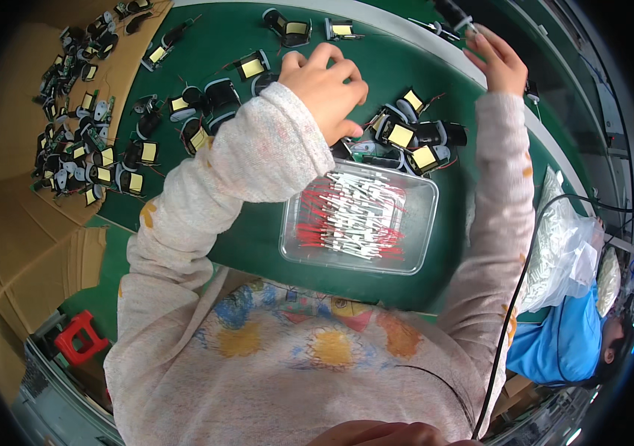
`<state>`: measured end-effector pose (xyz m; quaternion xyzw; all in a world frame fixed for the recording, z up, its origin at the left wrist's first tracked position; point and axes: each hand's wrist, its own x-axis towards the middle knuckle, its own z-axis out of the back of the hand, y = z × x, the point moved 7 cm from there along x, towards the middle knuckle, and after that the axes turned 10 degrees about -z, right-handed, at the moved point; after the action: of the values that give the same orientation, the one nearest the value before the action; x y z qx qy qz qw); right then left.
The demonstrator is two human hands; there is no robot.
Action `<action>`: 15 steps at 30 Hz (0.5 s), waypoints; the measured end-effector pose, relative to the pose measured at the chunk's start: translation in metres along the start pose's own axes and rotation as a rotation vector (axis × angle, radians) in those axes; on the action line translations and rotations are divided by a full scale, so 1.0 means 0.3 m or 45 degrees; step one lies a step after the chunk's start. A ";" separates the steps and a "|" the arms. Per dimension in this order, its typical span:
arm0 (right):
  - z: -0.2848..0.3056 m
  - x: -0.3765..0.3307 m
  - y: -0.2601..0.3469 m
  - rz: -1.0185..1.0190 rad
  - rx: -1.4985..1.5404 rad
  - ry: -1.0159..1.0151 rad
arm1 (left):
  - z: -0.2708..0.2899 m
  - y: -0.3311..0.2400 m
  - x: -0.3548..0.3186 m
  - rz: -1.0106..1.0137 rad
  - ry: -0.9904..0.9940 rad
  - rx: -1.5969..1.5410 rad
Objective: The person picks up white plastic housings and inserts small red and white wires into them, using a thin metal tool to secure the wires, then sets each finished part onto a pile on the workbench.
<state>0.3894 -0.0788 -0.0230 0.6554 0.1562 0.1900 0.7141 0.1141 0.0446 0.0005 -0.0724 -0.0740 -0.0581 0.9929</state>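
My left hand (326, 91) arches over the green table with its fingers spread and nothing visible in them. Its thumb points toward a cluster of black parts with yellow pads (400, 135) and a small green circuit board (363, 149). Just below it is a clear plastic box (433, 223) holding many short red and white pieces (361, 215), like wires in sleeves. Raised at the far right, my right hand (501, 65) has its fingertips closed at the metal end of a dark cylindrical tool (454, 13). The tool's upper part runs out of view.
More black parts (221, 95) lie left of my left hand. Many others are heaped on a cardboard sheet (129, 44) at the left. A red stool (80, 338) stands lower left. On the right are filled plastic bags (555, 253), a black cable (529, 249) and a person in blue (558, 338).
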 end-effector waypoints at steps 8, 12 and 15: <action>-0.027 0.097 -0.036 0.265 -0.858 -0.109 | -0.050 0.043 -0.025 -0.070 0.347 0.048; -0.215 -0.320 0.258 0.428 -0.328 0.228 | -0.023 0.033 -0.020 -0.214 0.150 -0.006; -0.290 -0.602 0.329 0.337 -0.507 0.450 | 0.011 0.026 -0.036 -0.301 -0.087 -0.004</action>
<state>0.1831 -0.0818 0.0627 0.4736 0.1510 0.4196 0.7595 0.1041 0.0540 0.0009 -0.0668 -0.1157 -0.1725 0.9759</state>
